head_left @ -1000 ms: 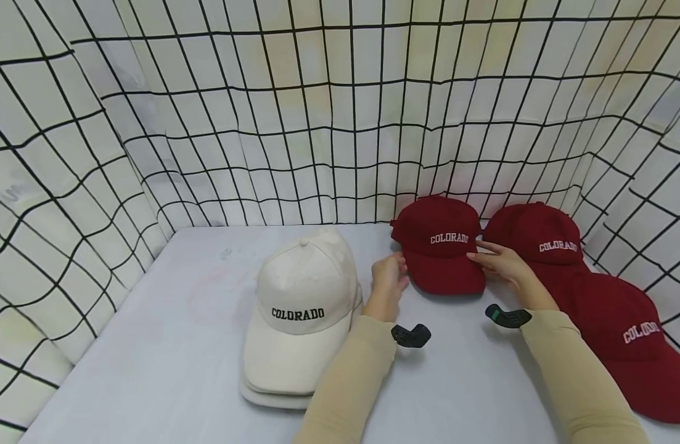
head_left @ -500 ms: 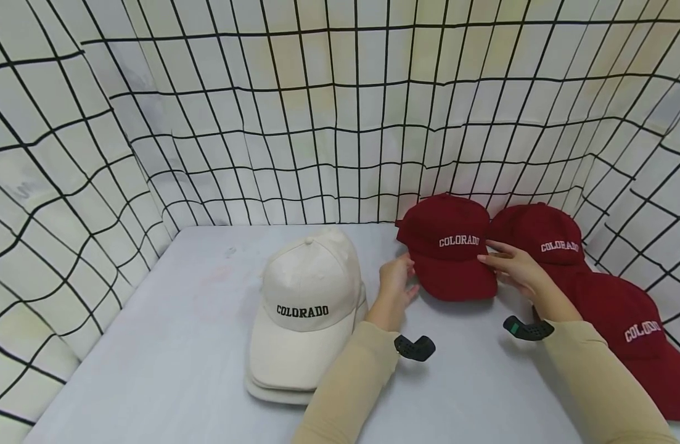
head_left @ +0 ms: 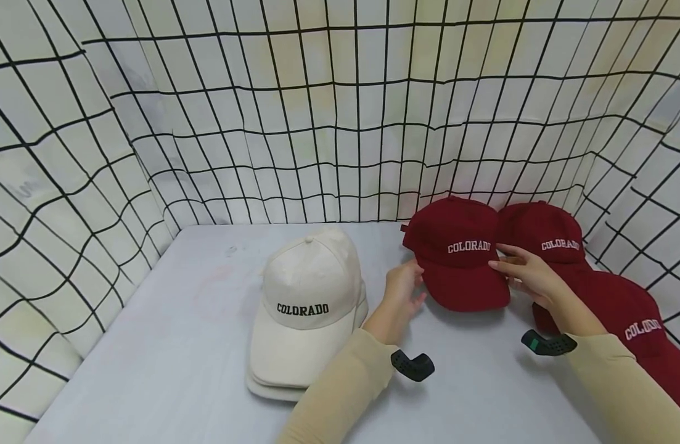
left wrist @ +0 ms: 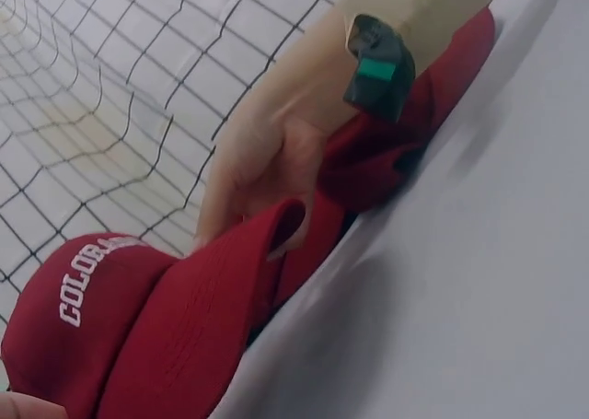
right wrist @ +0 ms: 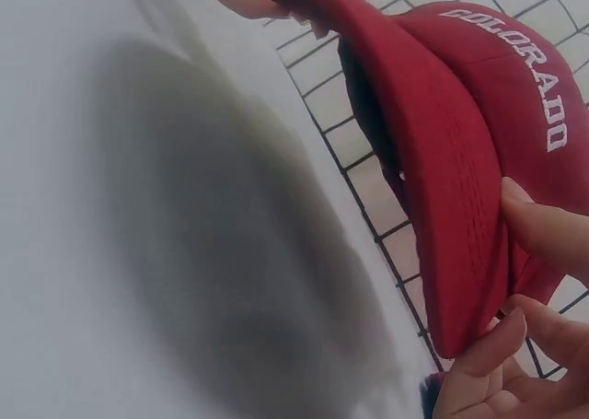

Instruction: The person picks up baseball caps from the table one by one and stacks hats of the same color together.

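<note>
Red cotton fills our hands: we hold a maroon cap by the two sides of its brim, the left hand pinching the left edge, the right hand with thumb and fingers clasped on the right edge, lifted just above the grey table. Two more maroon caps lie right of it; stacked cream caps sit left, before a grid-patterned backdrop.
</note>
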Demonstrator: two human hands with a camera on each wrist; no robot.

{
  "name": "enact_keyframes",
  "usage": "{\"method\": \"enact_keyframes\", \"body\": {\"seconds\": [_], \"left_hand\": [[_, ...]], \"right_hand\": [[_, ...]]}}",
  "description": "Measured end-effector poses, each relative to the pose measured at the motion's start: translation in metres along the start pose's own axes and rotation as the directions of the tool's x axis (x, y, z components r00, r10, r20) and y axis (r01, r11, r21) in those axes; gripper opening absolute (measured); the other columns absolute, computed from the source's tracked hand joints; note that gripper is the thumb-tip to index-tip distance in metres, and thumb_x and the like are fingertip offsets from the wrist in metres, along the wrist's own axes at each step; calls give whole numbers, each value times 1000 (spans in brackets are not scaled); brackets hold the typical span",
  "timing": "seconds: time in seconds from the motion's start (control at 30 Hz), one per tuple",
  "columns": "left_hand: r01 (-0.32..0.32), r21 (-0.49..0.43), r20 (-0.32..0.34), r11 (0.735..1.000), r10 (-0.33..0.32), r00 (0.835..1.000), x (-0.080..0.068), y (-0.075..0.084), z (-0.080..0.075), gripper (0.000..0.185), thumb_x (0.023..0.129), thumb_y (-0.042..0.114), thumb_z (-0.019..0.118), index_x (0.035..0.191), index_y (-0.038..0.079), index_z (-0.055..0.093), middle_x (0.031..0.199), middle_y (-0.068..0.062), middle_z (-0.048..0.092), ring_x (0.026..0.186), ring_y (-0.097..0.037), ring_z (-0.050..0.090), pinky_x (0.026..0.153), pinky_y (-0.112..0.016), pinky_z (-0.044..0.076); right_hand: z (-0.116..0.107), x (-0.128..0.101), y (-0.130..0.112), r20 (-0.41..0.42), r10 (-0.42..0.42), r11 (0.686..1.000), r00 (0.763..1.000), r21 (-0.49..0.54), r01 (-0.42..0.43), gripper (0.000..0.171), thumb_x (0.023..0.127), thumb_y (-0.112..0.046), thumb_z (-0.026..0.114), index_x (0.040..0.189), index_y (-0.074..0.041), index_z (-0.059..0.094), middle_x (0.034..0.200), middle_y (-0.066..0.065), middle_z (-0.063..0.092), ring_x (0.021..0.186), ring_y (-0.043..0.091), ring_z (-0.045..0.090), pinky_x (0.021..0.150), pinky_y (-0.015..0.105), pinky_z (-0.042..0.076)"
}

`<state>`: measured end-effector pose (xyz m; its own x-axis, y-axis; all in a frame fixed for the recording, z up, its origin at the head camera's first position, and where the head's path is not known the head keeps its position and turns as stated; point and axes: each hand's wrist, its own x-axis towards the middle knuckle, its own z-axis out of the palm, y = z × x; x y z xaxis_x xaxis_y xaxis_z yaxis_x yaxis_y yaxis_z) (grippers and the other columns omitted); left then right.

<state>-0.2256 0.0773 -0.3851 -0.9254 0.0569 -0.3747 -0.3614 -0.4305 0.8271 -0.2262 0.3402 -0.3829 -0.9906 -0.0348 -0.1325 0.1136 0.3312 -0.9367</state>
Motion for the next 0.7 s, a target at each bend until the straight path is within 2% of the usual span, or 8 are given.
{"method": "enact_keyframes", "body": {"seconds": [0.13, 0.33, 0.53, 0.7], "left_hand": [[12, 27, 29, 1000, -13, 1000, -10, 0, -4, 44, 85, 3, 59, 127, 7, 70, 91, 4, 59, 83, -11, 53, 73, -30, 40], [44, 68, 77, 997, -49, 996, -22, 4, -19, 50, 87, 5, 58, 137, 5, 62, 102, 1, 61, 87, -12, 55, 74, -26, 39], [64, 109, 110, 992, -76, 991, -37, 9, -27, 62, 85, 5, 58, 147, 5, 54, 111, -1, 60, 91, -13, 54, 78, -29, 39], [67, 134, 131, 989, -84, 988, -46, 9, -32, 64, 84, 4, 57, 148, 7, 53, 110, -1, 58, 89, -13, 52, 72, -29, 40]], "right_hand": [[-2, -7, 1, 8, -15, 1000, 1000, -5, 15, 77, 104, -26, 62, 162, 0, 17, 116, 1, 49, 93, 5, 52, 75, 22, 50], [5, -13, -2, 28, -27, 1000, 999, 11, 27, 76, 103, -23, 64, 161, 0, 19, 119, 5, 48, 95, 6, 55, 78, 23, 51], [10, -18, -1, 32, 4, 1000, 999, 21, -4, 77, 103, -23, 65, 162, -3, 20, 127, 9, 49, 97, 6, 54, 77, 23, 50], [12, -23, 3, 43, 35, 999, 998, 31, -36, 77, 103, -25, 65, 162, -3, 20, 127, 7, 51, 97, 7, 54, 77, 25, 50]]}}
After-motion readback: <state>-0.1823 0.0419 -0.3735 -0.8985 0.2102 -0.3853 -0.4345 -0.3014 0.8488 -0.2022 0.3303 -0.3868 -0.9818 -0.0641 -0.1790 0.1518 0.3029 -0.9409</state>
